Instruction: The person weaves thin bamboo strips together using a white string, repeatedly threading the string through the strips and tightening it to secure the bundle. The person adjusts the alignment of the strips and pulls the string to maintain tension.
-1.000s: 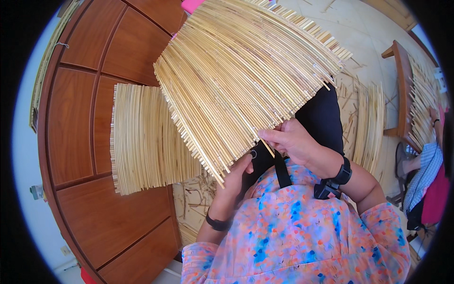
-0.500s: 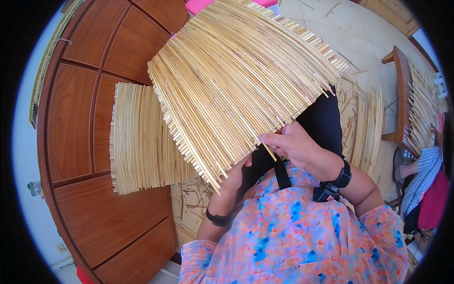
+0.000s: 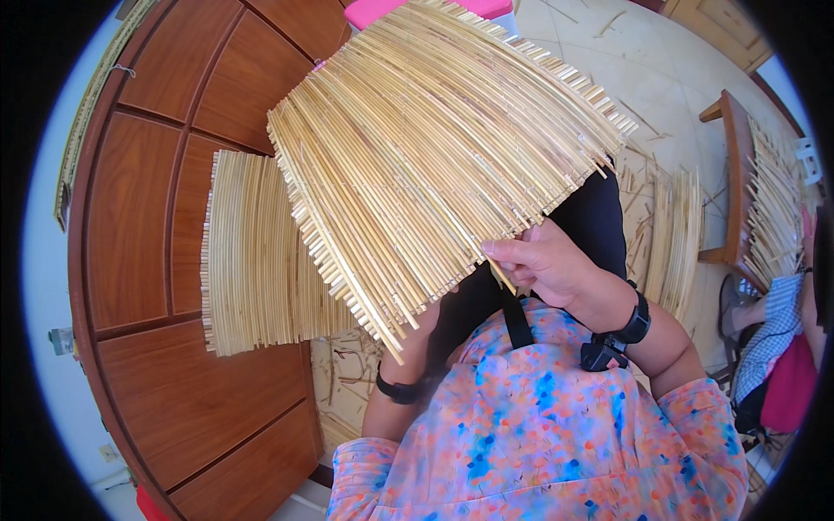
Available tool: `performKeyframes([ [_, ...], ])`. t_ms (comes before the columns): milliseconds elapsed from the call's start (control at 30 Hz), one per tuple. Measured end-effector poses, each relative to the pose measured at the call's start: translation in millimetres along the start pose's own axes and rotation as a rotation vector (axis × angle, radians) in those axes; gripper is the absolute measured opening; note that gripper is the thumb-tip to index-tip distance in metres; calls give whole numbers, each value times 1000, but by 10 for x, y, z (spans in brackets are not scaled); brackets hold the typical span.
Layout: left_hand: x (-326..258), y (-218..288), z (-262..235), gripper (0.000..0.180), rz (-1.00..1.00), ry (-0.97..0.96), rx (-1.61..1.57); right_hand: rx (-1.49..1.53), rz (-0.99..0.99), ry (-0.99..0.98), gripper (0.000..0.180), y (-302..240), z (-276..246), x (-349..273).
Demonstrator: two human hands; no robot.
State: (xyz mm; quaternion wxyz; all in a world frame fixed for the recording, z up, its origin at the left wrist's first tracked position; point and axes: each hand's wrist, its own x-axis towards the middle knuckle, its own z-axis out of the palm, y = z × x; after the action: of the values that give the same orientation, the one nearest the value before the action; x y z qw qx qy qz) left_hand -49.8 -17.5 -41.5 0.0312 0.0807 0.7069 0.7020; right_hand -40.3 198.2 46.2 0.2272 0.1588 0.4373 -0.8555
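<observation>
A large mat of straw-coloured reed stalks [image 3: 443, 139], bound side by side with thin thread, slopes over my lap. At its near edge my right hand [image 3: 543, 260] is closed, thumb on top and fingers beneath, pinching the mat's border. One stalk end [image 3: 502, 276] sticks out below that thumb. My left hand [image 3: 441, 300] reaches under the near-left corner of the mat. The mat covers nearly all of its fingers, so its grip is hidden.
Another reed mat [image 3: 248, 252] leans by the brown wooden panels [image 3: 130, 226] at left. Stalk bundles [image 3: 673, 230] and scraps lie on the tiled floor. At right, a wooden bench [image 3: 738, 174] bears more stalks beside another person's leg [image 3: 751, 319]. A pink-topped box [image 3: 491, 9] stands beyond the mat.
My right hand has shifted slightly to the right along the mat's near edge, still pinching it. The mat's near-left corner has dropped a little. Less of my left hand shows.
</observation>
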Motion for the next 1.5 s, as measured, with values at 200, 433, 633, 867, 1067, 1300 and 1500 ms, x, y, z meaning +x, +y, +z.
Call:
performKeyframes([
  [200,38,-57,-10,22,67,10,74,37,-3,-37,14,-28,-23,8],
  [433,31,-138,-43,22,167,18,243,28,-15,-9,13,-23,-15,-6],
  [633,178,346,-24,16,264,-34,277,-69,-106,-24,12,-283,130,-85],
  [867,506,1117,161,23,214,-120,-89,-112,-133,-111,26,-885,367,-280],
  [1067,724,1619,344,16,250,-43,-285,-112,-144,-201,30,-1392,579,-271],
  [1300,1075,2089,369,12,323,72,-242,-78,-213,-81,25,-1970,1094,-251],
  [1500,1263,2313,409,14,489,181,-107,-171,-227,-51,28,-2284,1365,-196],
])
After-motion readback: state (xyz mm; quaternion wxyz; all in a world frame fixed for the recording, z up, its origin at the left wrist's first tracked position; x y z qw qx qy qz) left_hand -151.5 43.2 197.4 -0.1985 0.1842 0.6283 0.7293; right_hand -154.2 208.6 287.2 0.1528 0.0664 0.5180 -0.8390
